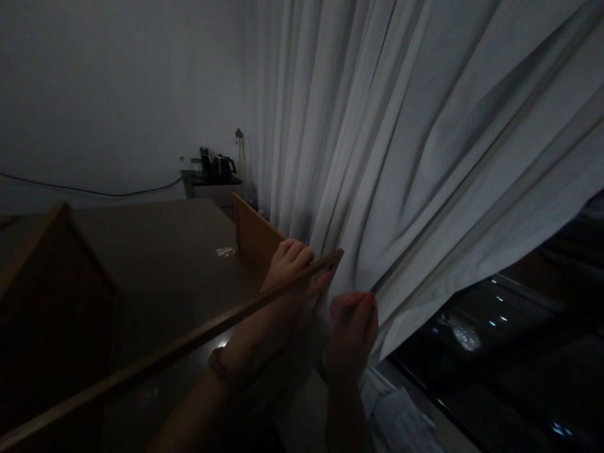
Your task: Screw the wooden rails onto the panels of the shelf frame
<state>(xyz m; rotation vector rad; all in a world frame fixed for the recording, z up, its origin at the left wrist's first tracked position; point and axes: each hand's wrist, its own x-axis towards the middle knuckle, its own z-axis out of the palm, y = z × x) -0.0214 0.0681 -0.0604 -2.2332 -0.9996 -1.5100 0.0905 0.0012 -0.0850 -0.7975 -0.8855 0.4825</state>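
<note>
My left hand (292, 259), a bracelet (224, 368) on its wrist, is closed at the far end of a long wooden board (212, 328). The board's thin edge runs from the lower left up to the middle of the view. A brown wooden panel (259, 236) stands just beyond that hand. To the right of the board's end, my right hand (353, 321) is raised with its fingers curled together in a pinch. Anything between those fingers is too dark and blurred to make out. The hands are apart, close to a hanging white curtain (377, 163).
A dark wooden piece (51, 302) rises at the left above a brown tabletop (155, 233). A small crumpled scrap (225, 251) lies on the tabletop. A black kettle (223, 167) stands on a cabinet by the wall. Papers (403, 418) lie low at the right, beside dark glass (500, 352).
</note>
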